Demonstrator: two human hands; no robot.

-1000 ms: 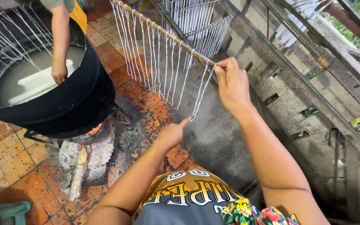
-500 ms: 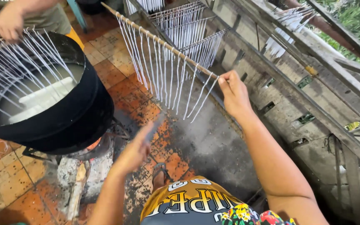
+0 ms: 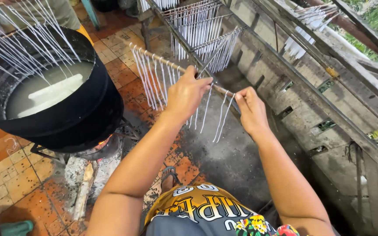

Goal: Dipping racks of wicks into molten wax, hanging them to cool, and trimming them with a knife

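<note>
My left hand (image 3: 188,94) and right hand (image 3: 251,109) both clench the thin wooden rod (image 3: 178,67) strung with white waxy strands (image 3: 152,83); light, fragile, so I grip bare wood only.

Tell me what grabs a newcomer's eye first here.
The thin stick hung with white strands at centre, gripped by the left hand and right hand. Next, the big black pot of pale liquid at left, over a fire.
</note>
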